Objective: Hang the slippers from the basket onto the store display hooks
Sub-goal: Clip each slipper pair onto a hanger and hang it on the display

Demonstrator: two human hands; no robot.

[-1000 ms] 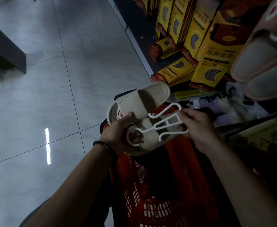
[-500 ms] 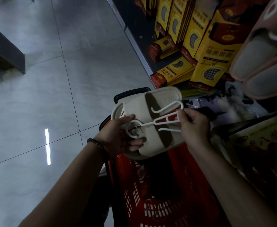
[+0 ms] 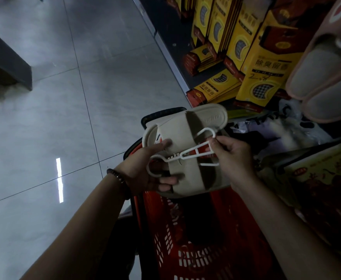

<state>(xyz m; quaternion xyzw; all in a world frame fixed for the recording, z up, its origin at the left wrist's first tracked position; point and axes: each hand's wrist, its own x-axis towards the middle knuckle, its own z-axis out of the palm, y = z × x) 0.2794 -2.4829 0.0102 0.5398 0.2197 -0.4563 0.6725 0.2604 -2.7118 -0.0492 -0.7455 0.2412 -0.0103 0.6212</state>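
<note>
Gripping with the left hand (image 3: 143, 168) round the near end of a pair of beige foam slide slippers (image 3: 177, 136), thumb on top, fingers curled underneath. Pinching with the right hand (image 3: 233, 156) the forked end of a thin white plastic hanger (image 3: 195, 152) laid across the straps, hook end pointing back toward the left palm. Held up just above the red plastic mesh basket (image 3: 206, 249), so not hung yet.

Can't tell whether threaded through the straps or just lying on top. Looks like the fitting step to me. Main worry: soft foam plus skinny plastic, so could easily pop a prong out, or let one slipper slide off into the basket or over its rim onto the grey tiled floor (image 3: 74, 118). Could also snag the hook on the left fingers when turning it outward.

For room: loads of open floor off to the left, only a dark low bench (image 3: 10, 63) well apart in the corner. Tight on the right though. Stacked yellow-and-red cardboard boxes (image 3: 264, 63) near, a crumpled white plastic bag (image 3: 282, 130) just beside the right hand, and plush pink slippers (image 3: 325, 81) hanging at the far right edge. Can't pick out a free display hook anywhere, so probably need to lift up and right, taking care not to knock the boxes or bump that pink pair.
</note>
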